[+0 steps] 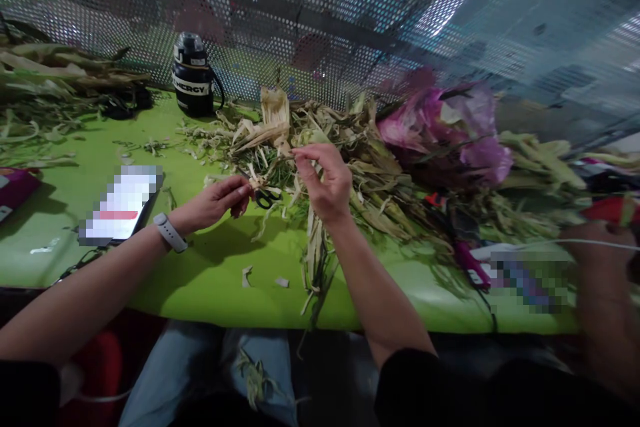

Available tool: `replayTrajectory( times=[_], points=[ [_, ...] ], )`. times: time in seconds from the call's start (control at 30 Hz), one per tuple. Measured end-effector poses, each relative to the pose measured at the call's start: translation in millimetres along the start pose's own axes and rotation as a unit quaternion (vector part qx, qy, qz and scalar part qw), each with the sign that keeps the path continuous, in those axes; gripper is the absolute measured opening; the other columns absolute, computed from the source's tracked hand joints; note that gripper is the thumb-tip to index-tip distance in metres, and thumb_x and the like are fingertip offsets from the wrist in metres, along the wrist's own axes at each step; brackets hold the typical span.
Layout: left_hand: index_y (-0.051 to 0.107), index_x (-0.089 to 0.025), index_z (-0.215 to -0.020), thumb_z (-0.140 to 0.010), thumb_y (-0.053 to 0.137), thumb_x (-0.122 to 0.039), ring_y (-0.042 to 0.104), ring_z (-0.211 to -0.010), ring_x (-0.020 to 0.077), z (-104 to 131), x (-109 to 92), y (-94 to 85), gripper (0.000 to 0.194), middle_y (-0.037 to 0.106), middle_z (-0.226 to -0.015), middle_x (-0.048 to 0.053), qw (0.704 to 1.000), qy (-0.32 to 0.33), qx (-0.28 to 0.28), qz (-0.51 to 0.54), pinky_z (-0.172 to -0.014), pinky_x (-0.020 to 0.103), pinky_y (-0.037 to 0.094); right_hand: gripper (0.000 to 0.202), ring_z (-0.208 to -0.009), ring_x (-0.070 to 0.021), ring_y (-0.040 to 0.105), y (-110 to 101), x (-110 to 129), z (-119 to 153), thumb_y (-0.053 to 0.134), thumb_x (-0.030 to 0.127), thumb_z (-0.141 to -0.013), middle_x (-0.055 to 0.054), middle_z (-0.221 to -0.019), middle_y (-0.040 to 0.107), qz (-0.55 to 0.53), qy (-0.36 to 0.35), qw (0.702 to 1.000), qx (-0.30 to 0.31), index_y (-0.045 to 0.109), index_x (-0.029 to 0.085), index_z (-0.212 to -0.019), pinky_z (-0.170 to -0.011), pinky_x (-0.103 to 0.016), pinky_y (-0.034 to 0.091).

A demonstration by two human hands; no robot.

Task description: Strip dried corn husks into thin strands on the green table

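My left hand [227, 197], with a pale wristband [170, 232] on the wrist, is closed on a small bundle of dry husk [258, 182]. Black scissor handles [266, 197] show just beside its fingertips. To its right my right hand [327, 180] is raised, thumb and forefinger brought together at the edge of the husk pile; whatever is between them is too small to name. An upright piece of pale husk [275, 113] stands just beyond. Dry corn husks [370, 173] lie heaped behind and right of my hands, and some strips hang toward the table's front edge.
A dark bottle [194, 80] stands at the back left, before a perforated metal screen [300, 20]. A phone [123, 203] lies on the green table [210, 287]. Pink plastic bag [450, 133] sits back right. Another person's hand [603, 247] is at far right. More husks [50, 80] lie far left.
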State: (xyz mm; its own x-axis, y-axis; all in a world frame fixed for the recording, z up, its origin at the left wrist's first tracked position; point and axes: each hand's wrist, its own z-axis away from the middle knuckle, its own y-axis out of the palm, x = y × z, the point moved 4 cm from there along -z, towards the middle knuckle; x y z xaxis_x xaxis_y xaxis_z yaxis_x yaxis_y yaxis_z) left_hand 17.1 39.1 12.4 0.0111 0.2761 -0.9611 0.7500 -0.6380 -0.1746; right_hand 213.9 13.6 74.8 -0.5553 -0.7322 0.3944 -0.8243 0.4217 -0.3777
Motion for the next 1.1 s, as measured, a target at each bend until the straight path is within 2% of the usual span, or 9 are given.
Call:
replayTrajectory(
  times=[0.03,0.1,0.3,0.6,0.67,0.77,0.83,1.0,1.1],
  points=[
    [0.056,-0.016,-0.089,-0.096,0.049,-0.043,0.053,-0.057,0.0097,-0.3,1.0,-0.6,0.029,0.054,-0.067,-0.001,1.000,0.001,-0.008,0.005,-0.056,0.023,0.047,0.018,-0.089,-0.0193,0.062,-1.3,-0.5,0.3,0.055,0.033,-0.094,-0.006,-0.089,0.067,0.010,0.006,1.000,-0.025,0.069,0.021,-0.091,-0.084,-0.038,0.050],
    [0.056,-0.016,-0.090,-0.095,0.050,-0.044,0.050,-0.054,0.0088,-0.8,1.7,-1.5,0.029,0.051,-0.064,-0.002,1.000,0.005,-0.025,0.016,-0.054,0.022,0.045,0.022,-0.081,-0.0189,0.061,4.1,-0.9,2.4,0.054,0.034,-0.094,-0.005,-0.081,0.065,0.044,0.006,0.999,-0.009,0.067,0.021,-0.083,-0.077,-0.036,0.049],
    [0.055,-0.017,-0.086,-0.095,0.052,-0.044,0.044,-0.050,0.0067,-0.2,-0.3,0.0,0.028,0.048,-0.061,-0.004,0.997,0.026,-0.064,0.014,-0.048,0.019,0.040,0.028,-0.080,-0.0185,0.058,39.6,2.3,15.2,0.049,0.037,-0.097,-0.009,-0.085,0.068,0.123,-0.031,0.971,0.204,0.066,0.017,-0.087,-0.072,-0.031,0.043],
    [0.056,-0.017,-0.087,-0.093,0.055,-0.046,0.045,-0.053,0.0077,1.5,2.1,-0.5,0.029,0.050,-0.061,-0.003,0.986,0.056,-0.154,0.013,-0.050,0.020,0.041,0.025,-0.057,-0.0104,0.049,49.1,11.7,23.2,0.047,0.033,-0.096,-0.001,-0.068,0.063,0.027,0.105,0.939,0.325,0.064,0.016,-0.090,-0.058,-0.025,0.033],
    [0.057,-0.017,-0.089,-0.093,0.055,-0.045,0.046,-0.052,0.0078,1.3,1.3,-0.1,0.028,0.051,-0.062,-0.003,0.988,0.046,-0.144,0.011,-0.050,0.020,0.041,0.027,-0.056,-0.0105,0.048,42.7,12.4,19.1,0.050,0.037,-0.094,-0.001,-0.066,0.062,0.028,0.097,0.952,0.289,0.064,0.017,-0.081,-0.057,-0.025,0.033],
    [0.058,-0.017,-0.091,-0.093,0.055,-0.043,0.046,-0.052,0.0080,1.3,-0.1,1.8,0.026,0.052,-0.061,-0.002,0.991,0.032,-0.126,0.013,-0.051,0.020,0.040,0.033,-0.061,-0.0121,0.049,27.5,10.3,11.4,0.051,0.041,-0.092,-0.002,-0.067,0.061,0.059,0.098,0.982,0.150,0.060,0.018,-0.071,-0.061,-0.027,0.036],
    [0.058,-0.017,-0.091,-0.093,0.055,-0.042,0.046,-0.051,0.0082,1.5,-0.4,3.3,0.025,0.052,-0.061,-0.002,0.992,0.027,-0.121,0.021,-0.050,0.020,0.040,0.034,-0.060,-0.0125,0.049,23.6,4.7,10.5,0.051,0.044,-0.092,-0.002,-0.066,0.061,0.070,0.129,0.983,0.108,0.060,0.019,-0.071,-0.061,-0.027,0.037],
    [0.059,-0.017,-0.094,-0.094,0.055,-0.040,0.045,-0.051,0.0068,2.4,2.8,8.3,0.023,0.052,-0.063,-0.003,0.992,-0.006,-0.103,0.075,-0.049,0.018,0.038,0.034,-0.088,-0.0168,0.061,37.7,-12.6,15.3,0.052,0.049,-0.091,-0.006,-0.094,0.069,-0.073,0.218,0.959,0.164,0.067,0.018,-0.091,-0.078,-0.029,0.046],
    [0.058,-0.016,-0.091,-0.094,0.057,-0.036,0.042,-0.052,0.0054,3.4,5.7,12.8,0.020,0.051,-0.063,-0.003,0.982,-0.052,-0.073,0.165,-0.049,0.016,0.036,0.036,-0.093,-0.0160,0.062,50.3,-18.0,20.6,0.055,0.051,-0.088,-0.004,-0.098,0.069,-0.225,0.297,0.903,0.213,0.068,0.019,-0.099,-0.085,-0.029,0.047]
  ],
)
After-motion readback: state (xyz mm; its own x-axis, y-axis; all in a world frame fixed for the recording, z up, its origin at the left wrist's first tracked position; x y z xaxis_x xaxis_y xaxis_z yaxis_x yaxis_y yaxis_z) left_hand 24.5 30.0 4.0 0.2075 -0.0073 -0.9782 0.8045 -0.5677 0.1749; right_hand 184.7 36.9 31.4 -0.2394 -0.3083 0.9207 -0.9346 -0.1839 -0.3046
